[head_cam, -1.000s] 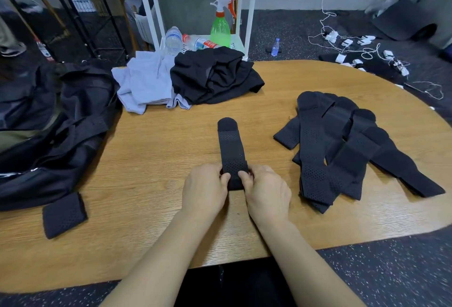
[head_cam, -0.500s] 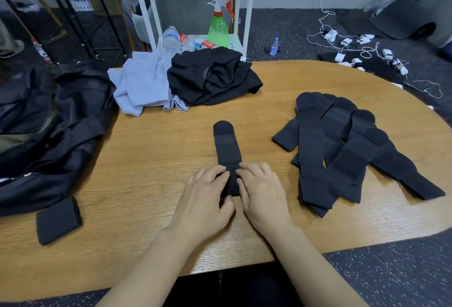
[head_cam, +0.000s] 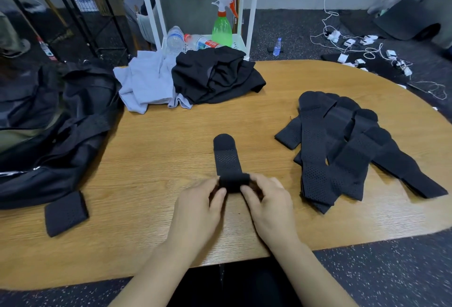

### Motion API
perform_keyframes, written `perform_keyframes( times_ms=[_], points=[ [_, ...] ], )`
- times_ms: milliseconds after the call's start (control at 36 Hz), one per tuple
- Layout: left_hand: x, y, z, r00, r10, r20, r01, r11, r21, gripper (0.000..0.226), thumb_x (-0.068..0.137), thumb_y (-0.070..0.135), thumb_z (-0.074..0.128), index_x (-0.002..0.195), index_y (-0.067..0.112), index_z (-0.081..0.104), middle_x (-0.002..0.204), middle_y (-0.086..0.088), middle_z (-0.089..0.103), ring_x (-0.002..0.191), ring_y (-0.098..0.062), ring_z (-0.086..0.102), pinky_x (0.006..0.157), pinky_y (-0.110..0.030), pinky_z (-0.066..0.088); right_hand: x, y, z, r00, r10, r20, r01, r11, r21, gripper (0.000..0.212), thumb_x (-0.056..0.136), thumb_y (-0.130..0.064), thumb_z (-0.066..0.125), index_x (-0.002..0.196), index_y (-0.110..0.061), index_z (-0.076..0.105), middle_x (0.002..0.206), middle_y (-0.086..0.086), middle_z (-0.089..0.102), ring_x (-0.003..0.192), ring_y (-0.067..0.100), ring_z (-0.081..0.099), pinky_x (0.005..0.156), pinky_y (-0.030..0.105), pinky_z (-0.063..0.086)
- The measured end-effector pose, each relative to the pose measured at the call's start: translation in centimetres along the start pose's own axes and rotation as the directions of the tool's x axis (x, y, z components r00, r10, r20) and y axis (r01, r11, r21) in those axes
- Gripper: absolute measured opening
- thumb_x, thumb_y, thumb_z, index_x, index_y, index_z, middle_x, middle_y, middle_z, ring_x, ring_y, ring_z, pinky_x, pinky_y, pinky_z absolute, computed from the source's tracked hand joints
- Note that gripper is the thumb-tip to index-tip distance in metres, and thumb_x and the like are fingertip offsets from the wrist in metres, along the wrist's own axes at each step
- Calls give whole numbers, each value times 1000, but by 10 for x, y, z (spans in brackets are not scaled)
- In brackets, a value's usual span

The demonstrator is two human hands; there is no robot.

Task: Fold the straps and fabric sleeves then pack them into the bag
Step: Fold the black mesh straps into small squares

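No text, brand, number or sign is legible anywhere. A plastic bottle [head_cam: 204, 43] lying on the white shelf unit [head_cam: 203, 8] carries a red-and-white label, but its print is too small and blurred to make out.

A rounded wooden table [head_cam: 151, 150] lies under the hands. Beyond it, ahead, a white metal rack [head_cam: 252, 13] stands on dark speckled floor [head_cam: 391, 270] before a grey chair [head_cam: 188, 10]; white cables [head_cam: 367, 47] trail far right.
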State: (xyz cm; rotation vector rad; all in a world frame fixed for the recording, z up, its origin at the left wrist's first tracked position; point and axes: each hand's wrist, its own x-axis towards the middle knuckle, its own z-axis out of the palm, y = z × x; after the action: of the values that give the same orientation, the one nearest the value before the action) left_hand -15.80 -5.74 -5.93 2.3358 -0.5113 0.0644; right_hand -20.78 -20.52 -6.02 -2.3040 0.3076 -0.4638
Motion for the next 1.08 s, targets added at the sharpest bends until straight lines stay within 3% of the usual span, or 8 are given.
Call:
perform_keyframes(
  times_ms=[139,333,500,694,806,889,944,1083],
  points=[
    [13,-1,4,997,-74,-21,74,997,-13,17,95,23,60,104,18,73,88,5,73,81,-15,65,72,-34,49,10,-8,5,998,42,-36,-46,994,-101,18,93,-28,63,109,-23,70,89,-11,66,89,16,56,65,32,41],
    [28,-1,6,985,-172,21,171,984,51,22,97,30,55,89,17,71,72,3,68,72,-19,62,71,-39,50,24,-13,12,987,153,42,-134,944,-301,33,100,-43,44,109,-22,67,107,-6,64,103,15,53,73,31,41],
    [35,4,7,979,-200,28,191,962,194,21,96,33,53,101,21,70,86,0,71,83,-23,65,70,-34,49,28,-14,13,985,158,69,-121,917,-380,34,101,-43,40,118,-24,62,113,-4,62,108,15,53,68,29,34],
    [32,12,6,995,-92,-32,97,971,219,28,95,22,56,123,17,57,111,-2,58,102,-22,56,82,-32,45,27,-14,17,997,58,48,-36,922,-385,25,100,-37,46,121,-22,51,111,-4,56,101,16,55,63,28,35],
    [31,6,11,996,77,41,-86,949,303,31,82,-1,66,110,11,70,108,-3,64,103,-27,58,85,-40,44,27,-4,25,989,-146,-3,133,912,-387,21,83,-14,73,103,-14,66,90,4,54,75,22,55,47,30,40],
    [29,3,9,990,115,78,-135,931,338,32,79,3,69,111,9,71,112,-4,67,107,-28,61,85,-42,47,30,0,24,971,-238,15,222,880,-420,17,82,-11,72,99,-12,69,95,5,59,79,24,56,56,33,45],
    [26,6,3,984,103,146,-145,936,319,38,87,17,62,125,11,64,128,-2,60,123,-25,51,99,-42,39,30,4,23,965,-255,63,258,873,-414,18,87,-12,63,104,-13,69,106,2,63,89,25,57,64,34,46],
    [23,3,-13,951,88,298,-176,943,283,57,91,36,53,145,23,43,149,11,36,139,-10,24,111,-26,11,18,3,6,946,-159,283,232,941,-247,58,84,-29,30,132,-13,58,142,-5,51,122,19,42,92,34,37]
  ],
)
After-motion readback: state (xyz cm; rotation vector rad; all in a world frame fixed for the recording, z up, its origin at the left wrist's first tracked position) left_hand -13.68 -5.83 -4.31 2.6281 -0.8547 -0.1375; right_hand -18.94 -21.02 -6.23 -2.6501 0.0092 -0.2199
